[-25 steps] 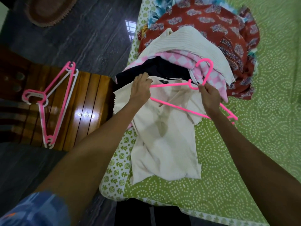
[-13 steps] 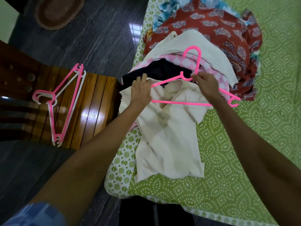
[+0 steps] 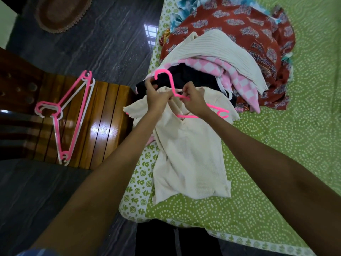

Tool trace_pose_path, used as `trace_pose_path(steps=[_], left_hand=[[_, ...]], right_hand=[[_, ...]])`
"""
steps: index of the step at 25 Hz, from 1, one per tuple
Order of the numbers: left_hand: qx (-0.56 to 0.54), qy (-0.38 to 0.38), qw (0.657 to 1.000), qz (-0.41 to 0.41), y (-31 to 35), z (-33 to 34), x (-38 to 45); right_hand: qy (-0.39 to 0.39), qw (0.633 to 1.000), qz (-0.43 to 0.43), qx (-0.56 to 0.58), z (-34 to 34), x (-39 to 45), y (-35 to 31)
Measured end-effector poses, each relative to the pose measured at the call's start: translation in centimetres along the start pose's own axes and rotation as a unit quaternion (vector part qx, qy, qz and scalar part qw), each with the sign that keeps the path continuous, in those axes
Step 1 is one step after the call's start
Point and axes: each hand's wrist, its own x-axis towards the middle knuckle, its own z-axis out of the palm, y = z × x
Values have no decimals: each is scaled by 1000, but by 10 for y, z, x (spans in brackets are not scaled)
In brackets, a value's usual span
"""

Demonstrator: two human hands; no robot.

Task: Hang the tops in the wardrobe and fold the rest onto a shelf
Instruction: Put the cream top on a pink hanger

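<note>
A cream ribbed top (image 3: 190, 154) lies flat on the bed's near corner. A pink plastic hanger (image 3: 168, 80) is partly inside its neck opening, hook sticking out above the collar and its right end (image 3: 221, 112) showing past the right shoulder. My left hand (image 3: 156, 97) grips the collar at the left of the hook. My right hand (image 3: 193, 100) pinches the collar and the hanger's arm just to the right. Behind the top lies a pile: a black garment (image 3: 193, 76), a pink checked cloth (image 3: 238, 78), a cream ribbed knit (image 3: 221, 52) and a red printed garment (image 3: 249, 32).
The bed carries a green dotted sheet (image 3: 276, 163). To its left stands a wooden chair (image 3: 103, 122) with pink and white spare hangers (image 3: 73, 111) on the seat. Dark floor and an oval brown mat (image 3: 60, 12) lie beyond.
The hanger has swung left and gone into the top's neck; its hook now stands above the collar. My right hand moved left, close to my left hand, and both now hold the collar.
</note>
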Motion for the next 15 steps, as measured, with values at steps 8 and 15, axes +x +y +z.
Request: trace_pose_path(steps=[8,15], left_hand=[[500,-173,742,411,-25,21,20],[684,-201,601,361,-19,24,36]], right_hand=[[-46,999,12,-18,-6,-1,20],[39,980,196,-6,-54,-15,71]])
